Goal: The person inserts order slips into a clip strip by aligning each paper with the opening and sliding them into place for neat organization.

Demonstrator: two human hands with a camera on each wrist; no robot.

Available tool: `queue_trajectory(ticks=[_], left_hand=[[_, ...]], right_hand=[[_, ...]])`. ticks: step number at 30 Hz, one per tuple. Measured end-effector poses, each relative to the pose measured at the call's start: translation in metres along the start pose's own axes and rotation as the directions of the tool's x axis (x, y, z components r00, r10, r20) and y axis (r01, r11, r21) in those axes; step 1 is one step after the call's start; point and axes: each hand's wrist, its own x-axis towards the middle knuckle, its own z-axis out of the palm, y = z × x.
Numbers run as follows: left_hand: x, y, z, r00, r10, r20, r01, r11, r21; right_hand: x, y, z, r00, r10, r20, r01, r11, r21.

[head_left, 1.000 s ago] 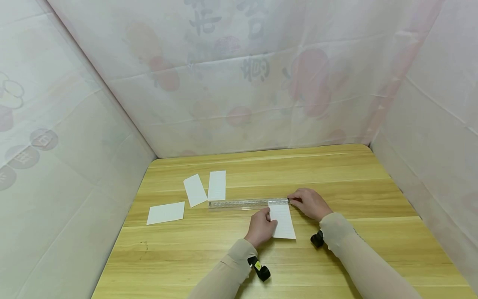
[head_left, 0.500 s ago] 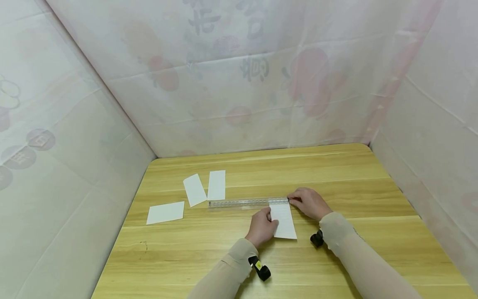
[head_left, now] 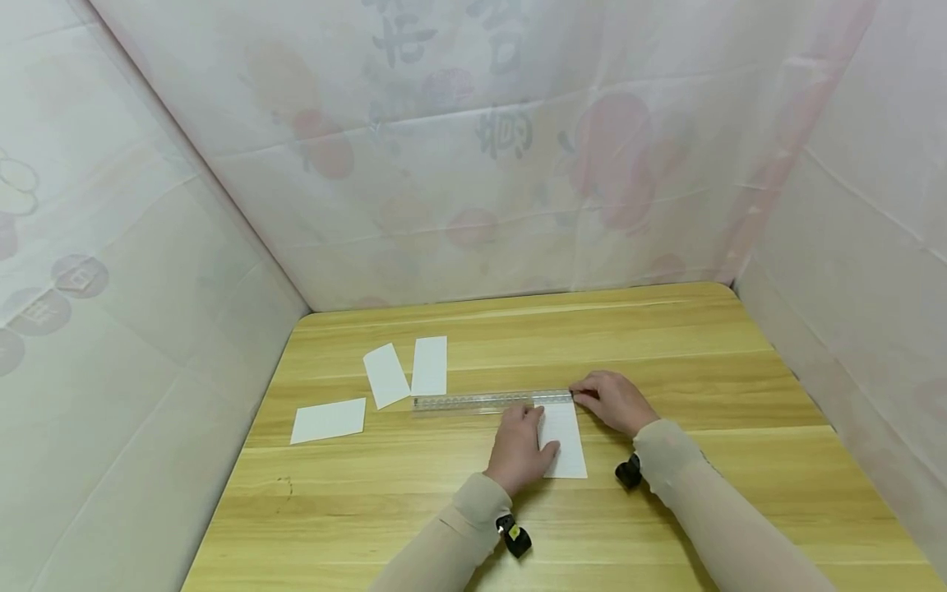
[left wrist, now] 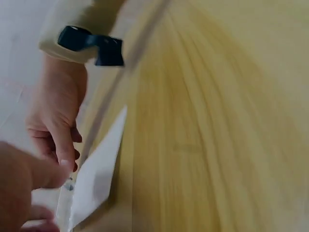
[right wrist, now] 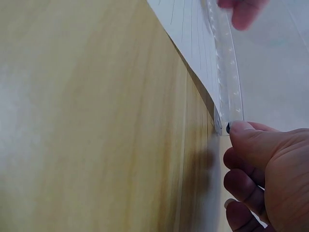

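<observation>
A clear plastic ruler (head_left: 473, 402) with a wavy pattern lies crosswise on the table. The top edge of a lined white paper slip (head_left: 564, 440) meets its right part; in the right wrist view the slip (right wrist: 188, 38) rises at a slant from the wood. My right hand (head_left: 614, 403) pinches the ruler's right end, beside a small dark spot, between thumb and fingers. My left hand (head_left: 518, 448) has its fingertips at the ruler's near edge and its thumb spread over the slip. In the right wrist view, the left fingertips (right wrist: 244, 12) are blurred.
Several more items lie about: a white slip (head_left: 429, 366) and a second slip (head_left: 387, 376) sit beyond the ruler's left end, and a third slip (head_left: 329, 421) lies farther left. Printed cloth walls (head_left: 473, 205) enclose the wooden table (head_left: 666, 534) at back and sides.
My left hand has moved slightly up to the ruler, its fingers and thumb spreading from their grip on the slip's left edge. The right hand and ruler stay in place.
</observation>
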Motion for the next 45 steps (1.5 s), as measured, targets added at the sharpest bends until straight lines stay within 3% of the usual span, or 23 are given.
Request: queue_trajectory(ticks=[2,4,6,9,16,22,28,32,36,41,45], left_hand=[[-0.001,0.001,0.0,0.996,0.08,0.033,-0.084,0.985,0.148],[-0.002,0.0,0.002,0.989,0.127,0.074,-0.142,0.955,0.26],[-0.003,-0.001,0.004,0.984,0.146,0.098,-0.171,0.929,0.329],[-0.003,-0.002,0.005,0.982,0.154,0.107,-0.182,0.913,0.364],[-0.003,-0.003,0.006,0.983,0.15,0.105,-0.178,0.916,0.36],[-0.004,-0.005,0.005,0.987,0.144,0.077,-0.161,0.942,0.295],[-0.006,-0.018,-0.017,0.987,0.159,-0.001,-0.157,0.971,0.182],[-0.01,-0.043,-0.046,0.994,0.104,-0.045,-0.098,0.987,0.128],[-0.021,-0.083,-0.082,0.989,0.035,-0.141,-0.017,0.991,0.13],[-0.043,-0.143,-0.128,0.964,-0.123,-0.235,0.161,0.976,0.148],[-0.062,-0.191,-0.158,0.935,-0.266,-0.234,0.311,0.932,0.185]], right_hand=[[-0.001,0.001,0.0,1.0,0.002,0.003,-0.002,1.0,-0.003],[-0.001,0.0,0.0,1.0,0.006,0.008,-0.006,1.0,-0.002],[-0.001,0.0,0.0,1.0,0.008,0.013,-0.008,1.0,-0.001],[0.0,-0.001,0.001,1.0,0.005,0.009,-0.005,1.0,-0.003],[0.001,0.0,0.004,1.0,0.001,-0.002,-0.001,1.0,-0.002],[0.002,0.0,0.004,1.0,0.003,0.002,-0.003,1.0,0.002],[0.001,-0.001,0.004,1.0,0.03,0.008,-0.03,0.999,-0.012],[0.001,-0.002,0.004,0.998,0.058,0.007,-0.058,0.998,0.018],[0.001,-0.002,0.004,0.997,0.072,0.004,-0.072,0.996,0.043],[0.001,-0.002,0.005,0.998,0.067,0.005,-0.067,0.997,0.048],[0.001,0.0,0.005,0.998,0.062,-0.004,-0.061,0.997,0.044]])
